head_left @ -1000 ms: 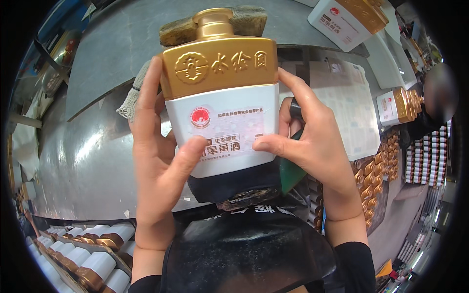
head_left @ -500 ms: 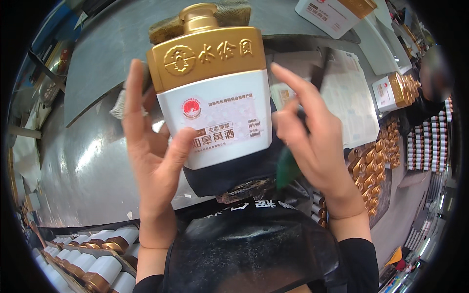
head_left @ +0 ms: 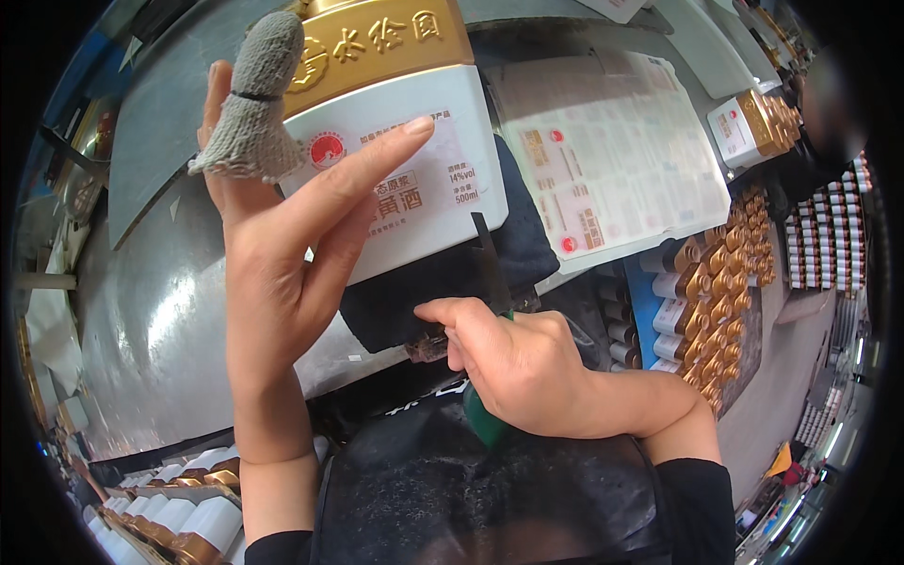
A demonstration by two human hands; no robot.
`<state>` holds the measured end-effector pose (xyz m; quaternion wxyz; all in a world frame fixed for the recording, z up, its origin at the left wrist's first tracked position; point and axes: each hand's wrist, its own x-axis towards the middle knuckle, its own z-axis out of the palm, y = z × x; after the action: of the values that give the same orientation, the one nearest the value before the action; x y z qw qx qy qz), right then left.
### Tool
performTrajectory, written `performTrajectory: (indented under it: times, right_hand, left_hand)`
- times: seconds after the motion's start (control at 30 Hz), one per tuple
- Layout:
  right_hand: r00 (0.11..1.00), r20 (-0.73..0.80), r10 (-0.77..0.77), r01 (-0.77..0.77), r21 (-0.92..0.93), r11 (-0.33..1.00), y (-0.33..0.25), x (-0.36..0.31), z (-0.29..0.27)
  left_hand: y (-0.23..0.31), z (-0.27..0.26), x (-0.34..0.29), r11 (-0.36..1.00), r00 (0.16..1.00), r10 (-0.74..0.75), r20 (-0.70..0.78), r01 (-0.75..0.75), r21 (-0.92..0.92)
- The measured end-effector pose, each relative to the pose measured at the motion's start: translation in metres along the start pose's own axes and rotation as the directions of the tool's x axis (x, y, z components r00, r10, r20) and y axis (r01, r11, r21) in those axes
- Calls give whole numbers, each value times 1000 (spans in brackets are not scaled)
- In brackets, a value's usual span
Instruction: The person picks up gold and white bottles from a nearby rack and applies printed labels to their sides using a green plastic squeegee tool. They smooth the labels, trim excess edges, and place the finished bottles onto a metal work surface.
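A flat-sided bottle [head_left: 419, 240] with a gold top and white body lies on a dark cloth pad [head_left: 527, 221]. Red and brown print covers its front. My left hand [head_left: 282, 235] is over the bottle's left part, its thumb stretched across the printed front; whether it presses there I cannot tell. A grey knitted finger cover [head_left: 254, 99] sits on one of its fingers. Below the bottle's lower right corner, my right hand [head_left: 527, 367] grips a green-handled knife [head_left: 489, 264], its narrow dark blade pointing up toward that corner.
Right of the bottle lies a stack of printed transfer sheets [head_left: 612, 160]. Beyond it stand rows of gold-topped bottles [head_left: 697, 311], and a person [head_left: 833, 104] is at the far right. More bottles [head_left: 202, 523] lie in trays at lower left. A metal tabletop [head_left: 160, 348] extends leftward.
The bottle has shifted up and left in view. My left thumb has swung across its front. My right hand has come down and inward, bringing the knife below the bottle.
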<state>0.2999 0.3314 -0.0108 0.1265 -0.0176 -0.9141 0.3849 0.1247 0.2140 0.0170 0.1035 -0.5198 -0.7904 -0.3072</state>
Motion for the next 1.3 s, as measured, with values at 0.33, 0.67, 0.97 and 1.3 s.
performTrajectory:
  times: [0.33, 0.67, 0.97, 1.3]
  right_hand:
    - [999, 3, 53, -53, -21, 998, -1, 3, 1]
    - [998, -2, 59, -59, -18, 998, -2, 4, 1]
    - [998, 6, 69, -69, -12, 998, -2, 6, 1]
    - [995, 21, 94, -94, 21, 995, -2, 7, 0]
  left_hand:
    - [-8, 9, -7, 996, 1000, -16, 4, 17, -92]
    - [7, 3, 5, 976, 994, 93, 57, -102, 191]
    - [9, -2, 10, 961, 982, 76, 171, -118, 249]
    - [9, -2, 11, 957, 975, 68, 209, -123, 263]
